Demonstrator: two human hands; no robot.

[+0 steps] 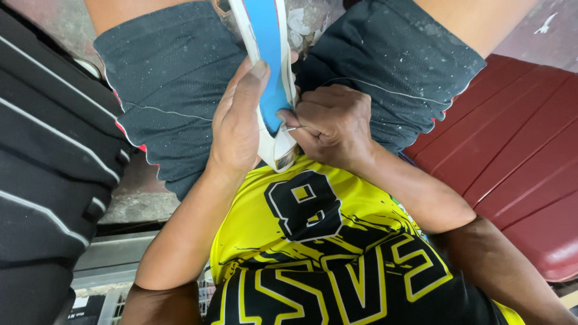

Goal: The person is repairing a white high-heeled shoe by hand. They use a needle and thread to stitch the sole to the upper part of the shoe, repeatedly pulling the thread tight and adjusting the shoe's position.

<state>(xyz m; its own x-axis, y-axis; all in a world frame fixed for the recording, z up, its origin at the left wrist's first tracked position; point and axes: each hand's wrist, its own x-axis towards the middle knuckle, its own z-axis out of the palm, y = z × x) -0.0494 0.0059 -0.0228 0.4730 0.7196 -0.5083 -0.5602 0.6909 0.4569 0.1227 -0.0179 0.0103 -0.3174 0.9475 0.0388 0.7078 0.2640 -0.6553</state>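
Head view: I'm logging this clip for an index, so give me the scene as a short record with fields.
Left hand: left hand grips the blue and white shoe along its side
Right hand: right hand pinches a thin needle at the shoe's edge
Shoe position: between the knees, over dark shorts
Seat: red bench
Clothing: yellow and black jersey

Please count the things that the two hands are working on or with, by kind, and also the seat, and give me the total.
Shoe, white with a blue sole, gripped by the left hand: 1
Thin metal needle or awl, pinched in the right hand at the shoe's edge: 1
Dark red seat at the right side: 1
Total: 3
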